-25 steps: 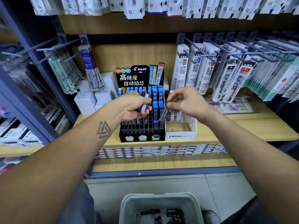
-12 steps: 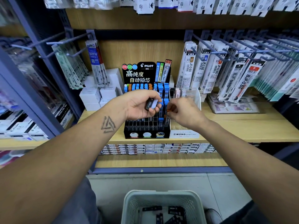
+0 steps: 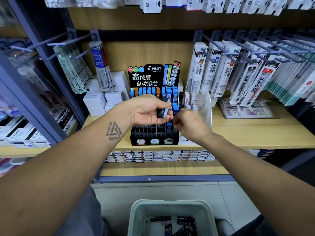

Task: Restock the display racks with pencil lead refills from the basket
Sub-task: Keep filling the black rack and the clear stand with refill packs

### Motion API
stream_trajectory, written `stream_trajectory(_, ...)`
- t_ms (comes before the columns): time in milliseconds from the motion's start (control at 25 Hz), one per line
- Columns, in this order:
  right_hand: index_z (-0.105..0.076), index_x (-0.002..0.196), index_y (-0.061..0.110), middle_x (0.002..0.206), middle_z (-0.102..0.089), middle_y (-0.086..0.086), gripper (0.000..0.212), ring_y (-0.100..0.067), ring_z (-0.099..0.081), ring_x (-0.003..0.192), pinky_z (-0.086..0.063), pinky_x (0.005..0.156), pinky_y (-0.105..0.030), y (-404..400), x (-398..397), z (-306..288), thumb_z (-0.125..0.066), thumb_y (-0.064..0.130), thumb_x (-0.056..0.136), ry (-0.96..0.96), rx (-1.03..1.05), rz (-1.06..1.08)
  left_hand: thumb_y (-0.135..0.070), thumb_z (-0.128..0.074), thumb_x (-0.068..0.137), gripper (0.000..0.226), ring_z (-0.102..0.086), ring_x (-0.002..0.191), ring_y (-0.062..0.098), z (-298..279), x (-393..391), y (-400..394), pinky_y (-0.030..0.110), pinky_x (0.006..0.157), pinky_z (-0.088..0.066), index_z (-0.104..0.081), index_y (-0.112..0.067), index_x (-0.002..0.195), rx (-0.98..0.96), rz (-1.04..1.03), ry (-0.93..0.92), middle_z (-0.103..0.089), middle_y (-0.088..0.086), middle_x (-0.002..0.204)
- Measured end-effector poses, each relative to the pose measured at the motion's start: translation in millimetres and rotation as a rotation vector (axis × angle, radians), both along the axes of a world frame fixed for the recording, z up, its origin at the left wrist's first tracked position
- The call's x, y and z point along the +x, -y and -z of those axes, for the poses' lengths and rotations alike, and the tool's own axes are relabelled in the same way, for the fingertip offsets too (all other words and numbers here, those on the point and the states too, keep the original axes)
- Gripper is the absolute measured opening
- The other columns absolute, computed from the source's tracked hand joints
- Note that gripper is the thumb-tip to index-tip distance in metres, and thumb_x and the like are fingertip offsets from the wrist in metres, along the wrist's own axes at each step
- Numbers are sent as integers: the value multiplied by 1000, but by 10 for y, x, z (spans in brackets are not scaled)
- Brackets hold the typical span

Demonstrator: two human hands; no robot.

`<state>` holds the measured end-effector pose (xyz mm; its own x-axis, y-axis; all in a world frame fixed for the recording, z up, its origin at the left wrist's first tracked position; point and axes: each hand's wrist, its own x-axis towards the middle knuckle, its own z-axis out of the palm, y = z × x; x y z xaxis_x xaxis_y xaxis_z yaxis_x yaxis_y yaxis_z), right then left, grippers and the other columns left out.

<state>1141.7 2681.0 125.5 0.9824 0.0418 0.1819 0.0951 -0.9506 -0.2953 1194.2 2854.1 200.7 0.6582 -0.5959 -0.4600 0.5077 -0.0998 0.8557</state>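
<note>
A: Since the earlier frame, right hand (image 3: 190,125) has dropped from mid-air to the rack (image 3: 154,135), right-hand columns. The refill it pinched before is not visible now.

B: Its grip?

A: Fingers curled, knuckles toward me; cannot tell whether they hold anything. Blurred.

B: Left hand (image 3: 150,110)?

A: Held above the rack's middle, much as before. Fingers and thumb curled round a few refills (image 3: 163,111), dark cases with pale ends.

B: Rack state?

A: Back rows carry blue-capped cases; front slots look bare. It stands on the wooden shelf (image 3: 247,133), touching a clear bin (image 3: 207,108) to its right.

B: Basket (image 3: 172,206)?

A: On the floor, bottom of view, more dark cases lying in it.
</note>
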Motion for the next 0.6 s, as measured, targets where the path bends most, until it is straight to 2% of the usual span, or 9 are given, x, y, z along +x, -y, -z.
stream_trajectory(160,-61,95,17,103,-62,-2,11,-32,-64,90,-55,70,-44,-28,-27,8,-68,14,88,27,-99,-4,-8,-63,95,11,-67,70,23,0,-4,2,24,54,-57,-62,3,96,7,8,21,-64,17,81)
stream_trajectory(280,-68,90,22,96,-63,4,8,-26,-64,88,-55,73,-41,8,7,-100,-67,15,88,-5,-89,35,-10,-63,96,14,-70,71,24,3,-1,-1,24,54,-57,-63,4,99,18,18,27,-65,18,82)
stream_trajectory(320,-70,89,25,92,-67,5,11,-24,-66,84,-56,73,-38,19,27,-170,-67,14,88,7,24,74,-11,-61,97,16,-71,72,25,5,-3,4,24,55,-58,-63,4,101,21,20,25,-66,18,82)
stream_trajectory(360,-72,87,24,86,-70,4,14,-21,-66,79,-56,71,-34,31,39,-261,-66,12,90,13,245,120,-11,-60,98,17,-71,73,26,8,-5,12,25,56,-59,-63,5,102,20,21,23,-67,19,83)
stream_trajectory(440,-72,91,14,82,-72,-5,11,-22,-66,71,-55,62,-31,14,13,-453,-63,8,95,-56,895,186,-10,-58,99,15,-71,73,26,18,-18,23,26,56,-59,-63,4,102,11,23,18,-67,19,84)
stream_trajectory(480,-70,98,7,82,-72,-10,9,-23,-65,71,-55,60,-30,2,-19,-525,-61,9,97,-123,1156,189,-9,-59,98,13,-71,74,26,21,-29,32,25,56,-59,-63,3,100,3,31,16,-66,19,83)
stream_trajectory(520,-69,104,1,83,-71,-14,16,-24,-65,71,-55,60,-29,1,-50,-565,-62,13,98,-178,1297,178,-8,-61,97,11,-71,73,26,25,-42,45,24,55,-59,-63,2,99,-4,41,16,-66,19,82)
stream_trajectory(600,-68,109,-5,81,-71,-13,28,-23,-64,70,-54,61,-28,3,-86,-567,-67,20,95,-244,1377,143,-5,-63,94,10,-70,70,23,44,-57,70,22,53,-58,-64,1,102,1,48,26,-66,17,79)
